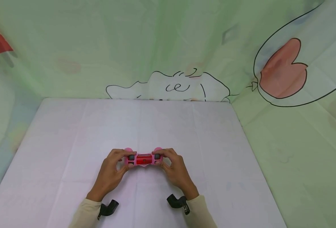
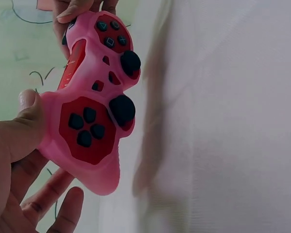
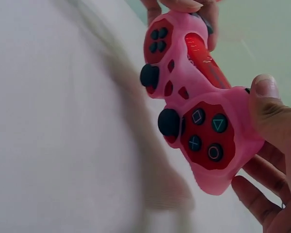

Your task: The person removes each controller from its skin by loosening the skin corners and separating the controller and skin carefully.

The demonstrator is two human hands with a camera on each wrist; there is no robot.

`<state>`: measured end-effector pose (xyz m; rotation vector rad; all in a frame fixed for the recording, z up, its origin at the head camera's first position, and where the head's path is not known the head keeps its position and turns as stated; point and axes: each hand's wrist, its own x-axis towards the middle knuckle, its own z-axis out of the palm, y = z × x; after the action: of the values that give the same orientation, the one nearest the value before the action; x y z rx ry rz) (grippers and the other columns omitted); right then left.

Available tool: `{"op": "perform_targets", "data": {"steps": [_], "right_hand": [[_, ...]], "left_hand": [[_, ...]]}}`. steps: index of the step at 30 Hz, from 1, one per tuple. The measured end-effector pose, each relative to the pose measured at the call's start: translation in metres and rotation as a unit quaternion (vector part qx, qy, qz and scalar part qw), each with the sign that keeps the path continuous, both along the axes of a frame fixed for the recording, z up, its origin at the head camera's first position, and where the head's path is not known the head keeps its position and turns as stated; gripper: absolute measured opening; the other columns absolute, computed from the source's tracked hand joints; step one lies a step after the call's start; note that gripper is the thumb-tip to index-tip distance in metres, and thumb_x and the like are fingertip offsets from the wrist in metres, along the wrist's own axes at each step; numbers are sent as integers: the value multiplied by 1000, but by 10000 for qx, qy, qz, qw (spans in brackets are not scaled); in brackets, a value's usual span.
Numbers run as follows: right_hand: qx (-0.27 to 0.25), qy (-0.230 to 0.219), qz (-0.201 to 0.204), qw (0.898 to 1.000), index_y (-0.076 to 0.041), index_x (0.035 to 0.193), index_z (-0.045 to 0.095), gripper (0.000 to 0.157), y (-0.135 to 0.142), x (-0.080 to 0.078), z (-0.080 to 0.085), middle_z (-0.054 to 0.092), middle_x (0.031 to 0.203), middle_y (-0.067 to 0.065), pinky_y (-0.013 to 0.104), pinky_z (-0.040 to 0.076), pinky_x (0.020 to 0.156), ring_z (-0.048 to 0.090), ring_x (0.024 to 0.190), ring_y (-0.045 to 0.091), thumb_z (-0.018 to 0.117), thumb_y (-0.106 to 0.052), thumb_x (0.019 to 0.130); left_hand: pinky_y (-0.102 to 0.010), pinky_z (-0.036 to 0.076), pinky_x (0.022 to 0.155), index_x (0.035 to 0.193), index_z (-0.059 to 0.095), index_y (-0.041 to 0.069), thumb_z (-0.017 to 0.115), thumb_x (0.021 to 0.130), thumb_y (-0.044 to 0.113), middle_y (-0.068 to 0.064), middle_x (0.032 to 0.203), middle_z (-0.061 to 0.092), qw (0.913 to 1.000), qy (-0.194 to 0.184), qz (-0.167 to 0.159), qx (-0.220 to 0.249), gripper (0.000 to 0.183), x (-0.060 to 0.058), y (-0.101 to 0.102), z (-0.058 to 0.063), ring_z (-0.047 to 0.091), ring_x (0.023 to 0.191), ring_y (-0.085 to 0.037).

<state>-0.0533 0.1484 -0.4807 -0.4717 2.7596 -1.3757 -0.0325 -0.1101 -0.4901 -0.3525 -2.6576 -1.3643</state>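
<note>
With left hand point(image 1: 111, 173) and right hand point(image 1: 177, 172) each curled in a pinch, thumb and fingers at one end, holding the pink-and-red controller point(image 1: 144, 159); lower fingers loosely spread. Over mid-desk, toward the near side, seemingly lifted, tipped with buttons point(image 3: 218, 123) facing back toward the wearer. Probably at a hold-and-inspect step. For a next move, calling for an even pinch at both ends, turning or lowering together. Tightest between the black left wrist mount point(image 1: 108, 209) and right wrist mount point(image 1: 174, 201), both jutting inward. Farther out, desk point(image 1: 56, 152) with room sideways and ahead; side edges well apart from the hands, far edge meeting curtain point(image 1: 185, 38).
</note>
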Motion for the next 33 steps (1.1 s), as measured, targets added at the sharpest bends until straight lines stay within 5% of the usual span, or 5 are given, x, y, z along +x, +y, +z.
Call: {"op": "perform_targets", "data": {"steps": [13,23,33], "right_hand": [[279,507,110,9983,-33,123,67,44,-4,5,-13,63,122,-19,41,49,104,55,122,6,78,-24,82],[561,428,454,9965,-30,117,70,45,-1,5,-1,64,115,-18,37,50,102,51,118,2,86,-19,76],[906,339,1097,9892,-23,117,71,40,-5,-1,10,64,112,-15,30,50,91,49,108,4,84,-14,80]], "left_hand": [[-39,53,95,121,69,32,85,75,16,18,117,64,9999,-15,32,-147,51,4,-3,-7,51,120,-7],[-43,48,99,121,71,29,90,72,22,13,119,68,9875,498,-599,-1367,52,2,-4,6,50,120,-13],[-51,40,101,128,68,27,90,73,27,10,128,67,9895,328,-890,-1086,59,2,0,0,46,136,-23]]}}
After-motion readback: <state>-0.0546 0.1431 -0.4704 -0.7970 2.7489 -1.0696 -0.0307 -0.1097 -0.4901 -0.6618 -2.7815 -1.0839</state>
